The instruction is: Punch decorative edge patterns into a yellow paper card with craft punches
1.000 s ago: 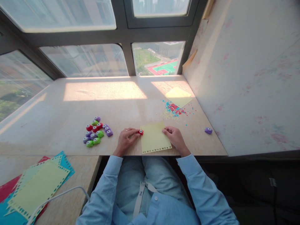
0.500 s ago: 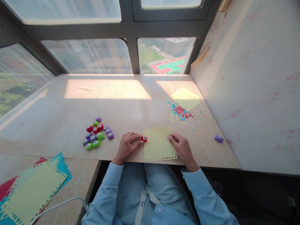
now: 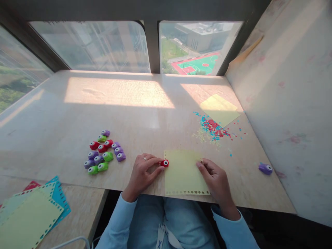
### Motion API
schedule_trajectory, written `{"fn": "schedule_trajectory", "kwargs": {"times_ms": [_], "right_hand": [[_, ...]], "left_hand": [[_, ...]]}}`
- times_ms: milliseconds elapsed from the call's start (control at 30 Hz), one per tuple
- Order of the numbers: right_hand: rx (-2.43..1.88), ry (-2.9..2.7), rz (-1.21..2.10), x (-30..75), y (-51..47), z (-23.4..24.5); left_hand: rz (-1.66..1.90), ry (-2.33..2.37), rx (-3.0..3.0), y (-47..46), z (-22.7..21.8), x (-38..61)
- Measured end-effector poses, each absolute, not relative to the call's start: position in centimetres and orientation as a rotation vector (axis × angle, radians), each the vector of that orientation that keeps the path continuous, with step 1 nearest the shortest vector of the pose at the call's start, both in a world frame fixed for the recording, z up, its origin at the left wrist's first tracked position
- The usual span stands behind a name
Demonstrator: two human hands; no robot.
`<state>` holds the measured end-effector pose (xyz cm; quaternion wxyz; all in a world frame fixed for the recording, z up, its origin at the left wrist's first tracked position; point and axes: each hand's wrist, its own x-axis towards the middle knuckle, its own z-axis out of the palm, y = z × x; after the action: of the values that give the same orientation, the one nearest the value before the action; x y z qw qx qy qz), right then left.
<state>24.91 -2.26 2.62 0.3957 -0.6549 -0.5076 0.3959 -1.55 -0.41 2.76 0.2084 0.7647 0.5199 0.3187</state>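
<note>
My left hand (image 3: pixel 145 174) pinches a small red craft punch (image 3: pixel 165 163) at the left edge of a pale yellow sheet of paper (image 3: pixel 183 173). Small shaped holes run along the sheet's near edge, and a few show at its upper left. With thumb and fingers closed, my right hand (image 3: pixel 216 180) grips the sheet's right edge. To the left stands a group of red, green and purple craft punches (image 3: pixel 103 155). One purple punch (image 3: pixel 265 168) lies by itself at the far right.
Red, blue and yellow paper bits (image 3: pixel 214 129) are scattered at the back right, beside another yellow sheet (image 3: pixel 220 109). Punched coloured sheets (image 3: pixel 31 211) are stacked on a lower-left surface, near a white cable (image 3: pixel 74 239). A window (image 3: pixel 93 46) and a papered wall (image 3: pixel 293 103) bound the tabletop.
The camera view has tilted down and moved closer, so everything appears shifted and larger. Both hands keep their hold on the red punch and the yellow sheet.
</note>
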Motion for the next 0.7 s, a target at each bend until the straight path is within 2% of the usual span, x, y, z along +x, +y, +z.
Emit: {"fn": "schedule_trajectory", "kwargs": {"times_ms": [700], "right_hand": [[-1.798,-1.313,0.885,24.90,-2.56,3.15]], "left_hand": [[0.855,1.460,2.123,-0.17,3.21,-1.58]]}}
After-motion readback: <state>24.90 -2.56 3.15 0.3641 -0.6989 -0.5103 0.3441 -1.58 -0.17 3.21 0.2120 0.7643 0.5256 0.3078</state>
